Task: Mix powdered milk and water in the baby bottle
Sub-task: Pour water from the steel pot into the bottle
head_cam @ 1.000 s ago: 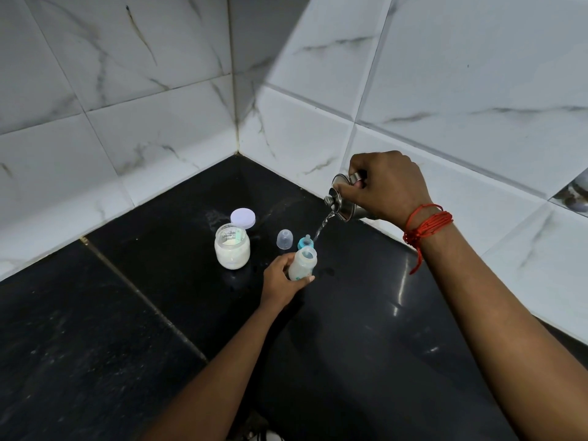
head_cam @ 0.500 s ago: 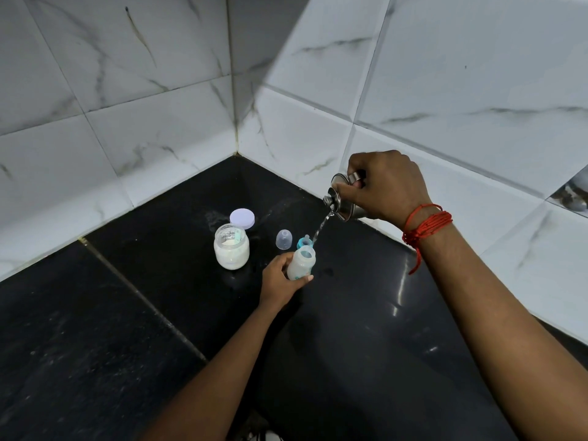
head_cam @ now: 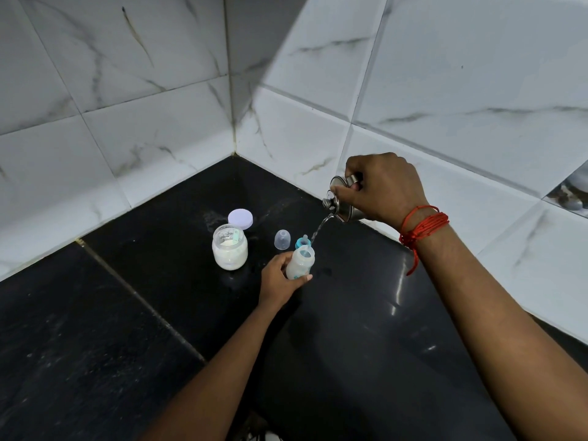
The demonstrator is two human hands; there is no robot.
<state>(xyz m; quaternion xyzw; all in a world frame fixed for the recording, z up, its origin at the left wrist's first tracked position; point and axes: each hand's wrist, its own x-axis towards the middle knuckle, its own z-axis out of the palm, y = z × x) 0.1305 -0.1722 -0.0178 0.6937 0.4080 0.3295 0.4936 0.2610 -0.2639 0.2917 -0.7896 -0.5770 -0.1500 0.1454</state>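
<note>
Water pours into the open baby bottle (head_cam: 299, 263) on the black tabletop (head_cam: 366, 329).

The left hand (head_cam: 279, 279) reaches in from below with its forearm low over the tabletop, fingers (head_cam: 284, 256) curled round the small translucent, whitish bottle, which stands upright and uncapped. A thin stream of water (head_cam: 319, 229) falls into its mouth. Just behind it stands the blue-ringed teat (head_cam: 302, 242), with a clear cap (head_cam: 282, 239) beside that. To the left is an open jar of powdered milk (head_cam: 229, 248), with its pale lid (head_cam: 240, 219) behind it. Higher up, the right hand (head_cam: 386, 189), red thread (head_cam: 421, 226) round the wrist, has its fingers clamped on a small steel pot (head_cam: 343, 200) tipped down toward the bottle, near the white tiled wall (head_cam: 461, 90).
</note>
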